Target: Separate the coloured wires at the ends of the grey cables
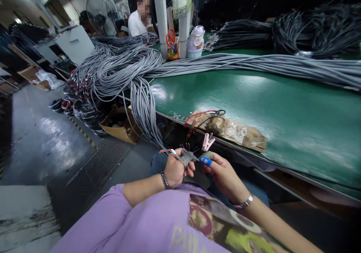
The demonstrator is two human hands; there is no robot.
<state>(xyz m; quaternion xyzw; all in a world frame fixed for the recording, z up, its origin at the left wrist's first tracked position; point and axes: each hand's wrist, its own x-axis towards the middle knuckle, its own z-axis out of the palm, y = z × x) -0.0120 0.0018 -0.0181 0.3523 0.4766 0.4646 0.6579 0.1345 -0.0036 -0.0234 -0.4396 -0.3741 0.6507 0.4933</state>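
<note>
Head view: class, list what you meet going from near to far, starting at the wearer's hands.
Left hand and right hand at the cable end → pink clip → taped cardboard patch → grey cable bundle → tin with orange scissors → person in a white shirt.

Grey cable bundles [121, 68] sprawl over the green table [282, 110]; a fan [97, 14] stands behind.
</note>
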